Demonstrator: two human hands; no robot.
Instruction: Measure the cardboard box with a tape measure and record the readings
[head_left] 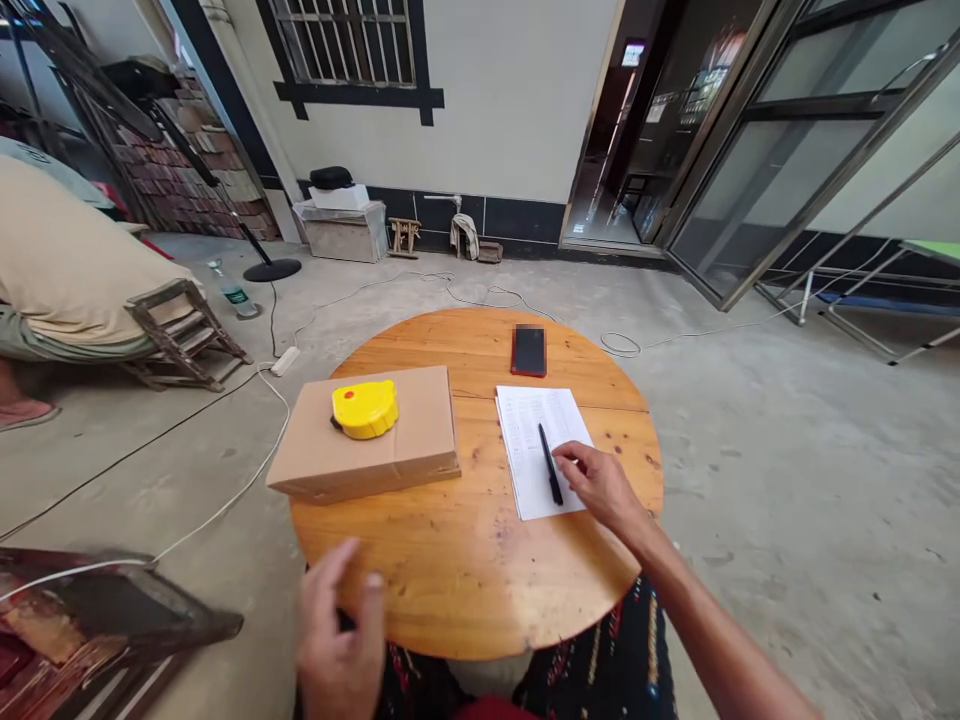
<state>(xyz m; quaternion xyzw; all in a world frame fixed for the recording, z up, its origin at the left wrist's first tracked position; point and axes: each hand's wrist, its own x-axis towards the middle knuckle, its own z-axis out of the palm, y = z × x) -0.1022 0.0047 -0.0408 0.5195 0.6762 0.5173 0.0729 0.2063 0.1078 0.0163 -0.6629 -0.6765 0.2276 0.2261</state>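
A black pen (550, 465) lies slantwise on a small stack of white printed sheets (525, 420) on the round wooden table. Just right of the pen is my right hand (596, 482), its fingers loosely bent and slightly apart, the tips at the pen's edge. Whether they touch it I cannot tell. My left hand (341, 635), smeared by motion, hovers over the table's near left edge with thumb and fingers spread and nothing in it. Beyond it, a yellow tape measure (365, 409) rests on a closed brown cardboard box (416, 425).
A dark phone-like device with a red edge (529, 351) lies at the back of the round table (465, 560). Left on the floor are a wooden stool (191, 335), a bottle (234, 292) and cables. Another person sits at far left. A glass door (795, 160) stands at right.
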